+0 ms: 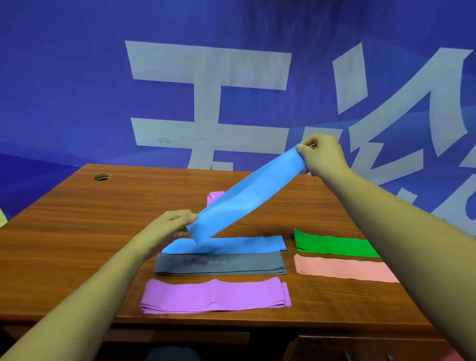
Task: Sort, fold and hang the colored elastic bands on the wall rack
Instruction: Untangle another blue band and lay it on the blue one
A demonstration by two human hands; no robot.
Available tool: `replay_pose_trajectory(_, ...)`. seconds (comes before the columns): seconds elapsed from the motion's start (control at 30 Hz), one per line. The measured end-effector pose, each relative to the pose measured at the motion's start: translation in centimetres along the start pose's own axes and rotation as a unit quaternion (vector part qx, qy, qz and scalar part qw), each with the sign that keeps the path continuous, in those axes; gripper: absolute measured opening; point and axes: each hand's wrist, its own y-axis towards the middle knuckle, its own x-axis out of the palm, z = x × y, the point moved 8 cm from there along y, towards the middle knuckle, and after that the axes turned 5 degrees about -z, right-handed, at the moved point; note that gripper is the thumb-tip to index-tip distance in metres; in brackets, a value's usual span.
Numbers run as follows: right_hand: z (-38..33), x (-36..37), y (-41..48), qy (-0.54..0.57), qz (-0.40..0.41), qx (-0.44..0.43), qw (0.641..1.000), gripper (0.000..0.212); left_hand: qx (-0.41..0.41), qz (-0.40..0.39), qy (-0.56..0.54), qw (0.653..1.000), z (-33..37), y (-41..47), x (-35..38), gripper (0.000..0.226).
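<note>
A blue elastic band (244, 200) stretches diagonally above the wooden table (77, 227). My right hand (325, 156) pinches its raised upper end. My left hand (174, 225) holds the band at its lower fold, and from there the rest of it lies flat on the table toward the right. Folded bands lie flat on the table: a grey one (221, 263) just in front of the blue one, a purple one (214, 296) nearest me, a green one (335, 243) and a pink one (342, 268) at the right. Another purple band (214, 197) peeks out behind the blue one.
A blue banner with large white characters (209, 82) covers the wall behind the table. A round cable hole (102, 176) sits at the table's far left. No wall rack is in view. A drawer front (360, 355) shows below the table's front right edge.
</note>
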Motion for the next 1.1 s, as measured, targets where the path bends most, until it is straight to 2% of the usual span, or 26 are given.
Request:
replay_pose_trajectory(0.07,1.1,0.6,-0.2,0.009,-0.010,0.025,1.000,0.018,0.001,0.013,-0.031,0.999,-0.2,0.0,-0.4,0.032)
replay_pose_trajectory(0.2,3.6,2.2,-1.4,0.065,-0.028,0.074,0.995,0.022,-0.001,0.118,-0.121,0.986,-0.6,-0.7,-2.3,0.019)
replay_pose_trajectory(0.33,5.7,5.0,-3.8,0.198,-0.083,0.112,0.970,0.019,-0.022,0.179,-0.110,0.977,-1.5,-1.6,-3.8,0.015)
replay_pose_trajectory(0.47,7.5,7.9,-5.8,0.280,-0.146,0.153,0.936,0.014,-0.053,0.237,-0.045,0.969,-2.6,-2.6,-5.5,0.016)
replay_pose_trajectory(0.6,9.0,9.7,-7.2,0.275,-0.176,0.174,0.929,0.012,-0.060,0.272,-0.013,0.960,-3.4,-3.0,-6.2,0.007)
replay_pose_trajectory(0.8,11.2,10.1,-7.9,0.165,-0.126,0.155,0.966,0.023,-0.081,0.268,0.064,0.958,-4.1,-3.6,-6.3,0.007)
replay_pose_trajectory(0.9,11.6,10.3,-8.6,0.173,-0.124,0.163,0.964,0.004,-0.095,0.278,0.085,0.952,-4.8,-3.9,-6.3,0.008)
replay_pose_trajectory(0.97,12.0,10.7,-8.7,0.179,-0.127,0.155,0.963,0.014,-0.104,0.288,0.104,0.946,-5.5,-4.0,-6.4,0.010)
replay_pose_trajectory(1.1,13.0,12.1,-8.8,0.201,-0.131,0.154,0.958,0.013,-0.094,0.305,0.130,0.939,-5.9,-4.0,-6.7,0.010)
